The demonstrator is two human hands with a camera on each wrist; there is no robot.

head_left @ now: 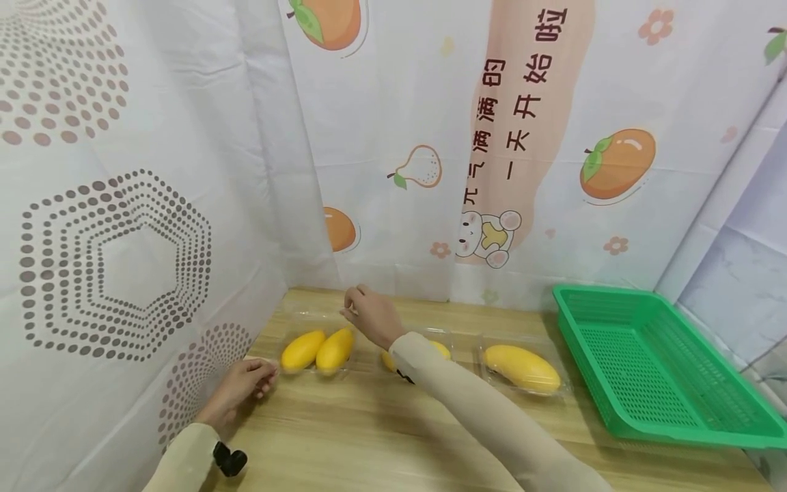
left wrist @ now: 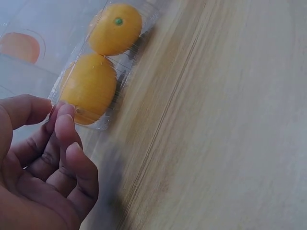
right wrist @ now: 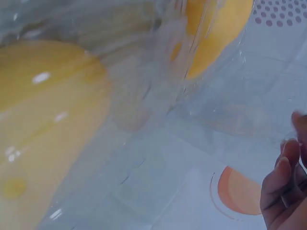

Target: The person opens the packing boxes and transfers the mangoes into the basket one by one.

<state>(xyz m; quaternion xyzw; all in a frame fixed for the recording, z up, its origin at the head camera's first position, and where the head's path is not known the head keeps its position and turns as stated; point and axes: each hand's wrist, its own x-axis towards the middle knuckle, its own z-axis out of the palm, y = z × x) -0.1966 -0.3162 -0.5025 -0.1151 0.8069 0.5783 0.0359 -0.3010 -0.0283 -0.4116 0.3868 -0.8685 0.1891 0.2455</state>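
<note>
At the left of the table, two yellow mangoes [head_left: 304, 350] lie side by side in a clear plastic box [head_left: 335, 372] with its lid [head_left: 307, 313] raised at the back. My left hand [head_left: 248, 383] is at the box's near left corner. In the left wrist view, its thumb and fingertips [left wrist: 65, 109] pinch the clear edge beside one mango [left wrist: 88, 88]. My right hand [head_left: 373, 316] reaches over to the lid's right side, fingers bent. In the right wrist view, thumb and fingers [right wrist: 288, 155] meet at the clear sheet's edge.
A second clear box with yellow mango [head_left: 439, 350] is partly hidden under my right forearm. Farther right, another clear box [head_left: 562, 379] holds one large mango [head_left: 522, 367]. A green plastic basket [head_left: 639, 376] stands at the right. Printed curtains [head_left: 381, 266] close off the back and left.
</note>
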